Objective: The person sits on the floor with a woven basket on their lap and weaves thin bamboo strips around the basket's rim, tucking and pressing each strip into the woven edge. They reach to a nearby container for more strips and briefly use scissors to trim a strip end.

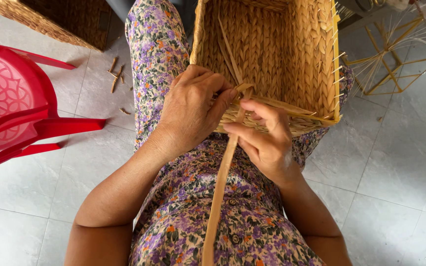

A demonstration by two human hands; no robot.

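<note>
A rectangular woven straw basket (292,54) rests on my lap, its open side facing me. My left hand (191,111) grips the near rim of the basket, thumb pressed on a fold of fibre. My right hand (262,138) pinches a long flat straw strip (220,182) where it meets the rim. The strip runs down from the rim over my flowered dress to the bottom of the view. Another loose strip (229,49) lies inside the basket.
A red plastic chair (11,103) stands at the left. A second woven basket (55,19) sits at the top left. A yellow wire frame (395,59) stands at the right on the grey tiled floor. Straw scraps (116,76) lie on the tiles.
</note>
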